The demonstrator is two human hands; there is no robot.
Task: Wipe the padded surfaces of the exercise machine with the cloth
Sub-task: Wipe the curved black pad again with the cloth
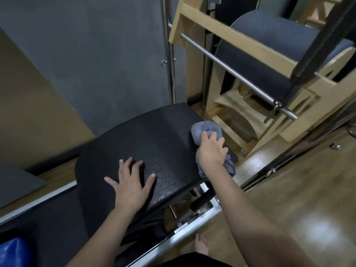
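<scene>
A black padded box [154, 139] with a textured top sits across the exercise machine's metal frame [192, 230]. My left hand [131, 185] lies flat on the pad's near part, fingers spread, holding nothing. My right hand [212, 149] grips a bunched grey-blue cloth [206, 130] at the pad's right edge. Part of the cloth hangs down over that edge below my wrist. A lower black pad [48, 218] lies to the left along the frame.
A wooden barrel apparatus [285, 35] with a dark curved pad stands at the right rear. A steel bar [231, 72] and a black coiled spring [323, 41] cross above it. A grey wall panel [96, 54] rises behind. Wood floor and my bare foot [201, 243] are below.
</scene>
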